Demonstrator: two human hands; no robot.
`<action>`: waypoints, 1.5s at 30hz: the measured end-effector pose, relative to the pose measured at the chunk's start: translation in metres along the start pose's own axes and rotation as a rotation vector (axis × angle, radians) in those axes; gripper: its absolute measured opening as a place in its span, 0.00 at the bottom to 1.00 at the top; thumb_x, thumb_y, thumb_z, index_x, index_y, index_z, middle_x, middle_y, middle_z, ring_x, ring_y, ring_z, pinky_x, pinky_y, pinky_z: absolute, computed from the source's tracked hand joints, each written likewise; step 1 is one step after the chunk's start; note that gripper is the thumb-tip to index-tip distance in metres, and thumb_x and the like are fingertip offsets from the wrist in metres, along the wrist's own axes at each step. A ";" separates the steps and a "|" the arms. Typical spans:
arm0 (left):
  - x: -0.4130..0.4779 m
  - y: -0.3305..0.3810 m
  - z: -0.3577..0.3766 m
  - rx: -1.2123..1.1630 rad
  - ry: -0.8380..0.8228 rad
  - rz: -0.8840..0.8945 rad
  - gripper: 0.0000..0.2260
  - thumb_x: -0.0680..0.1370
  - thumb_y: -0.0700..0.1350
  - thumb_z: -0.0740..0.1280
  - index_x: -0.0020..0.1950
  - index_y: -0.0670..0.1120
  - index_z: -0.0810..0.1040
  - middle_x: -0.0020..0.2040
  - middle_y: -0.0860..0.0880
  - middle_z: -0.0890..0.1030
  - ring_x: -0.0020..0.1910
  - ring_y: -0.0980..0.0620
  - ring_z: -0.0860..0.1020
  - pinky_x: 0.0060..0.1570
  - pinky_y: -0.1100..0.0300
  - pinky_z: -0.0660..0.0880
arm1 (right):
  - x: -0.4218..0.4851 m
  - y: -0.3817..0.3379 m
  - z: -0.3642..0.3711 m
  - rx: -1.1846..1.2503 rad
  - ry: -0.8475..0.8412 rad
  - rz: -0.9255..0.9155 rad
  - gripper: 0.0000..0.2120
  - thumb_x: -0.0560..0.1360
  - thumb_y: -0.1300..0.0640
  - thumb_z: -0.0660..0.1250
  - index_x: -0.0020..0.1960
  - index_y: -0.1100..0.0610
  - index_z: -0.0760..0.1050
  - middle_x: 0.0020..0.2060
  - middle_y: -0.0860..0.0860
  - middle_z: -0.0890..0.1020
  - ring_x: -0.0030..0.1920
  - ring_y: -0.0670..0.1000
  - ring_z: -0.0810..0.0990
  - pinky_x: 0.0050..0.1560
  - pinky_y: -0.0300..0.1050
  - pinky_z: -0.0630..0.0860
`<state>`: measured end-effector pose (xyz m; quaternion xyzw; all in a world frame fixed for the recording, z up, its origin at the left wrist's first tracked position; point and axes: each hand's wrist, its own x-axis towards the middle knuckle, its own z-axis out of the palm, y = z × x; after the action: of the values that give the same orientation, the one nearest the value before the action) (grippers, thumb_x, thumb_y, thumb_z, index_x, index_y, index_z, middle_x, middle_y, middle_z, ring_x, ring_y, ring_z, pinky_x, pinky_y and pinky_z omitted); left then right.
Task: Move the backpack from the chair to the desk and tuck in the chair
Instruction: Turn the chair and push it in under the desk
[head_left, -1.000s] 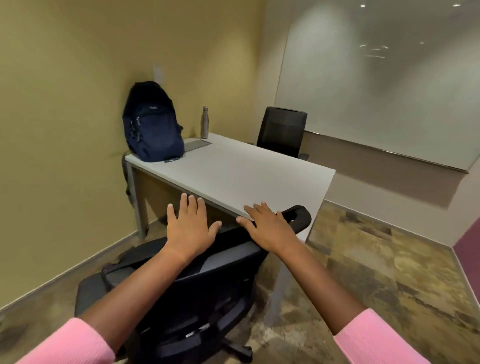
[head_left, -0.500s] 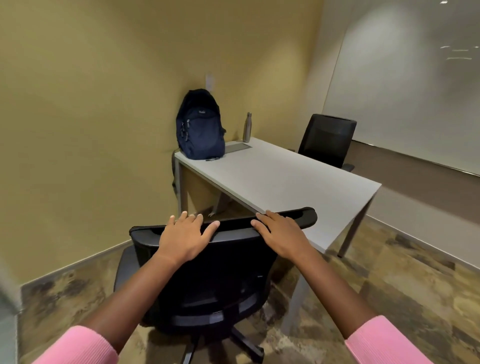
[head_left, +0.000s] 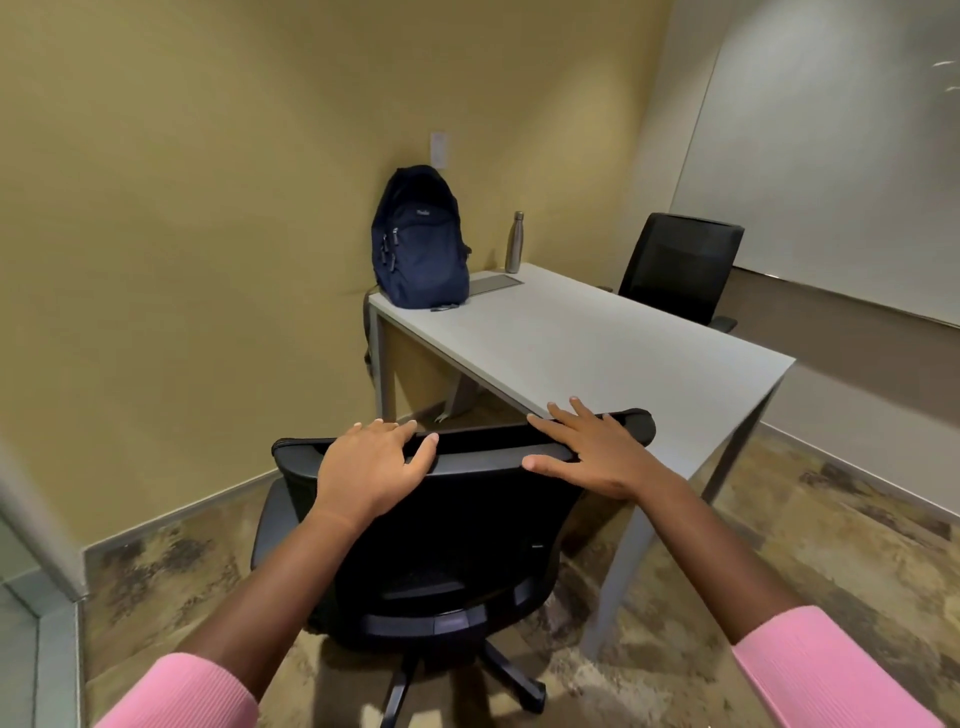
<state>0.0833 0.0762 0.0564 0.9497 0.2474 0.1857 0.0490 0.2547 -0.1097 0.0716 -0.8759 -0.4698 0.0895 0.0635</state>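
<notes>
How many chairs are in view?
2: one chair under both hands at the desk's near side, another chair at its far side. None seem hidden.

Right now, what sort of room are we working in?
Most likely a small office meeting or study room: a plain white desk with black swivel chairs on both sides, and a large whiteboard on the right wall. A backpack stands on the desk.

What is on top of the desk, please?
On the desk stand a navy backpack at the far corner, a metal bottle and a flat grey panel. Whatever lies behind the backpack is hidden.
</notes>
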 end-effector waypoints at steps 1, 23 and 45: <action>0.001 -0.002 0.001 0.007 0.026 0.012 0.20 0.79 0.57 0.52 0.62 0.49 0.76 0.51 0.46 0.83 0.53 0.45 0.78 0.53 0.54 0.71 | 0.002 0.000 -0.001 0.001 -0.006 -0.005 0.40 0.64 0.26 0.45 0.73 0.41 0.50 0.76 0.49 0.52 0.76 0.51 0.44 0.74 0.63 0.44; 0.056 -0.073 0.010 -0.041 0.166 0.119 0.23 0.73 0.56 0.50 0.47 0.49 0.83 0.39 0.46 0.84 0.40 0.43 0.80 0.25 0.67 0.54 | 0.052 -0.045 0.023 0.004 0.496 0.021 0.40 0.60 0.21 0.47 0.61 0.41 0.72 0.58 0.43 0.81 0.55 0.49 0.78 0.42 0.41 0.69; 0.129 -0.170 0.015 -0.159 0.219 0.284 0.20 0.72 0.53 0.54 0.43 0.48 0.84 0.36 0.44 0.85 0.36 0.41 0.80 0.25 0.66 0.52 | 0.112 -0.128 0.041 -0.099 0.627 0.262 0.42 0.60 0.20 0.46 0.59 0.45 0.75 0.51 0.44 0.84 0.51 0.49 0.81 0.37 0.40 0.67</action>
<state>0.1165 0.2869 0.0531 0.9423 0.0992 0.3120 0.0702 0.2024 0.0550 0.0456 -0.9156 -0.3149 -0.1997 0.1503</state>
